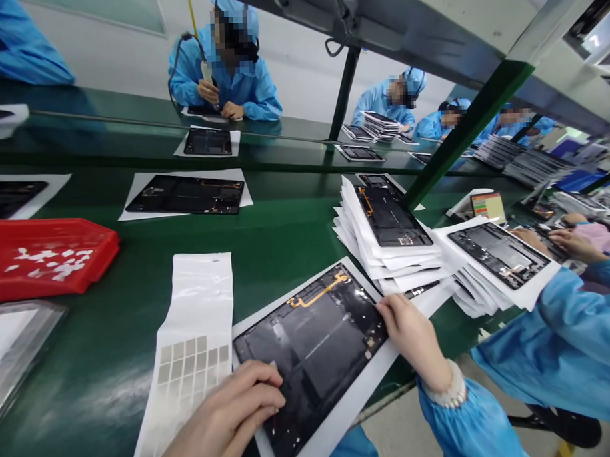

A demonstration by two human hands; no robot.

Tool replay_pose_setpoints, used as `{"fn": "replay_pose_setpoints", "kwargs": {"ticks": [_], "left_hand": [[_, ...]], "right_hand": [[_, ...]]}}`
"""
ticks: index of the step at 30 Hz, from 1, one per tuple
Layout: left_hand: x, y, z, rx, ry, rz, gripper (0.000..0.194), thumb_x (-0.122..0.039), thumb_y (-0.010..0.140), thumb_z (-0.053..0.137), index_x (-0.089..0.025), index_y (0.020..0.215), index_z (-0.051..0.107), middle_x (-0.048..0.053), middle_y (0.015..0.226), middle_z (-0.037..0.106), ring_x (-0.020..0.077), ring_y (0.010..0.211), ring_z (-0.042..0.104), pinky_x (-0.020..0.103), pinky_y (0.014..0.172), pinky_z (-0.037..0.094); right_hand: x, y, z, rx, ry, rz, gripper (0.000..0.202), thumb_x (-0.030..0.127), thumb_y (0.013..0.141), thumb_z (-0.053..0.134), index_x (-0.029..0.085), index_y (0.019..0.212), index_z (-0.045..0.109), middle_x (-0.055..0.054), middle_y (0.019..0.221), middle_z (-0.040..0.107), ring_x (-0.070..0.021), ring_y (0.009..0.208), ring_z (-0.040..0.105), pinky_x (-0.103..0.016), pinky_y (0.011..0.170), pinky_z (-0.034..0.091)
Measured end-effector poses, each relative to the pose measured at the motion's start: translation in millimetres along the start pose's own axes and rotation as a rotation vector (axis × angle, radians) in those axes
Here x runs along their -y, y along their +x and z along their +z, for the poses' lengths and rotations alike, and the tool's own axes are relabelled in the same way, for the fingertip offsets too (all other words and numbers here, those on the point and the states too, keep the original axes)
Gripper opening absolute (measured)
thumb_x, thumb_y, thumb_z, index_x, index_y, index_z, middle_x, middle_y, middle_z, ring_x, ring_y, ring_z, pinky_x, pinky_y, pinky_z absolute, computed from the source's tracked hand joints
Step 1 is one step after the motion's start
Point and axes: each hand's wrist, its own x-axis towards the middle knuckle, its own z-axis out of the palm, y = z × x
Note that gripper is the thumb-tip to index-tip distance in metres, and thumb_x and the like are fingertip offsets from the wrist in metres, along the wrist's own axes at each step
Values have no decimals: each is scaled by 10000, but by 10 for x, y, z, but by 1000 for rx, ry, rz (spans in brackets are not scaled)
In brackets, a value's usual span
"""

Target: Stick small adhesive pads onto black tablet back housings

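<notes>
An opened tablet (pixel 324 348), its dark inside facing up with an orange flex cable (pixel 320 293), lies on a white sheet in front of me. My left hand (pixel 236 407) rests at its lower left side, fingers bent and pressed together; what they pinch, if anything, is hidden. At the tablet's right edge, my right hand (pixel 411 335) has its fingertips closed in a pinch, their contents unclear. Beside those fingers a slim dark tool with white marks, like tweezers (pixel 422 290), sticks out; whether I hold it, I cannot tell. Left of the tablet is a sheet of grey square stickers (pixel 189 359).
A red bin (pixel 50 257) with white scraps stands at the left, above a clear plastic sleeve (pixel 23 345). Stacked tablets and paper (pixel 390 232) rise behind my right hand. Another tablet (pixel 188 194) lies farther back. Co-workers in blue sit opposite and at my right; a green post (pixel 466 133) slants overhead.
</notes>
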Motion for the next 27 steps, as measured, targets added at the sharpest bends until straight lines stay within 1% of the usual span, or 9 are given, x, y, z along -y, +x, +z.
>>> {"fn": "replay_pose_setpoints", "kwargs": {"ticks": [6, 9, 13, 16, 18, 21, 23, 25, 27], "left_hand": [[-13, 18, 46, -13, 78, 129, 158, -134, 891, 492, -236, 921, 610, 11, 997, 676, 131, 1016, 625, 151, 899, 485], [-55, 15, 66, -13, 151, 136, 210, -94, 874, 462, -234, 934, 607, 11, 983, 678, 140, 1014, 629, 188, 908, 499], [-127, -20, 17, 4, 172, 169, 241, -63, 869, 420, -222, 923, 592, 7, 963, 684, 125, 990, 637, 192, 925, 492], [-112, -93, -103, -92, 177, 162, 200, -103, 884, 452, -233, 940, 593, 14, 1040, 675, 129, 1048, 616, 220, 988, 451], [-41, -165, -196, -224, 210, 56, 167, -147, 888, 466, -243, 927, 598, 28, 1167, 631, 158, 1146, 566, 252, 994, 451], [120, -280, -291, -344, 225, -227, 150, -233, 914, 442, -238, 889, 589, 43, 1258, 575, 169, 1143, 573, 240, 897, 515], [218, -339, -304, -368, 214, -359, 182, -268, 931, 415, -233, 875, 584, 47, 1233, 588, 166, 1098, 603, 244, 856, 538], [282, -375, -287, -372, 206, -401, 193, -278, 936, 409, -231, 870, 584, 49, 1204, 605, 171, 1100, 602, 267, 874, 535], [309, -386, -260, -362, 203, -388, 182, -275, 935, 422, -230, 866, 584, 52, 1188, 614, 176, 1113, 594, 272, 889, 530]], "right_hand": [[-161, -222, 100, -139, -114, 86, 193, 372, 910, 402, 214, 860, 503, -75, 870, 624, -241, 833, 602, -337, 709, 468], [-115, -191, 109, -77, -86, 98, 198, 363, 920, 393, 205, 973, 501, -82, 894, 652, -243, 835, 635, -335, 680, 476], [-156, -83, 113, 77, -7, 66, 194, 325, 928, 339, 238, 833, 485, -53, 800, 660, -231, 753, 652, -338, 640, 475], [-207, -64, 134, 37, 96, -44, 209, 328, 915, 331, 251, 741, 418, -57, 723, 631, -234, 707, 639, -357, 665, 485], [-182, -76, 82, -41, 144, -90, 198, 344, 917, 321, 258, 755, 396, -64, 704, 617, -237, 666, 633, -355, 637, 488], [-32, 10, -200, -152, 177, -147, 171, 384, 922, 322, 263, 833, 403, -30, 647, 589, -207, 508, 587, -317, 510, 456], [132, 239, -507, -342, 151, -229, 162, 403, 898, 362, 258, 867, 428, -40, 672, 591, -212, 533, 591, -325, 533, 458], [342, 643, -836, -590, 141, -305, 177, 411, 862, 396, 243, 867, 454, -83, 743, 602, -244, 674, 622, -360, 634, 478], [598, 1178, -1107, -717, 141, -211, 195, 381, 872, 361, 224, 855, 476, -121, 821, 593, -254, 768, 616, -380, 696, 477]]}}
